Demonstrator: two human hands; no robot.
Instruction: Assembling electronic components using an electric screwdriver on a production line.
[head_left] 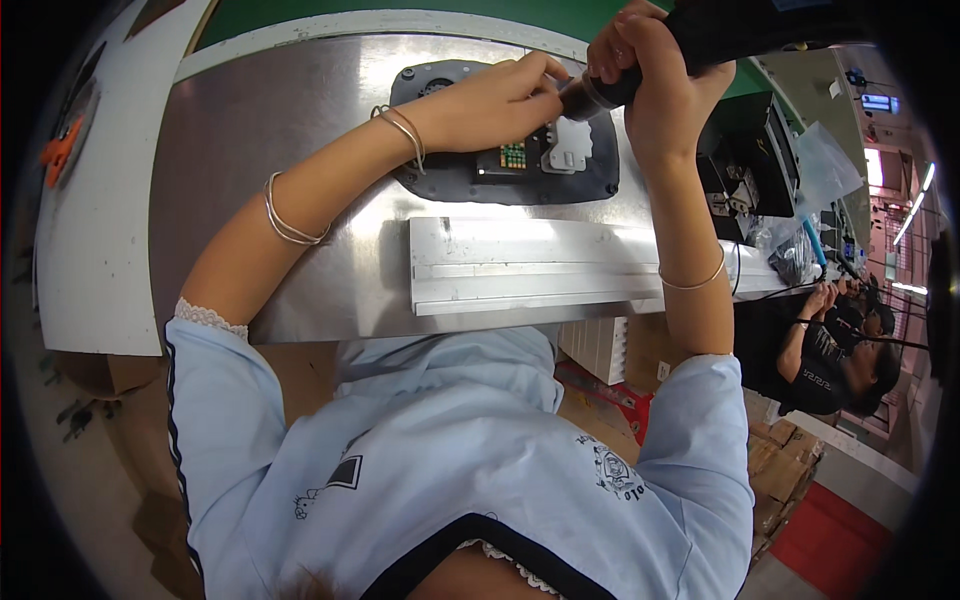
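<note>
My right hand (655,85) is wrapped around a black power screwdriver (735,35), which slants down to the left. Its dark nose reaches a dark grey flat housing (420,185) with rounded corners. Over that housing lies my left hand (495,105), thumb and forefinger drawn together beside the driver's nose; whatever they pinch is too small or hidden. Below the fingers sit a small green circuit board with gold contacts (512,156) and a pale grey bracket (568,150), both in the housing. My left palm and wrist cover part of it.
A long silver metal rail (540,265) lies along the near edge of the steel table (240,110). Right of my right forearm stand a black open box (755,150) and clear plastic bags (825,160). Farther right, another person (830,360) sits. An orange object (62,150) is at far left.
</note>
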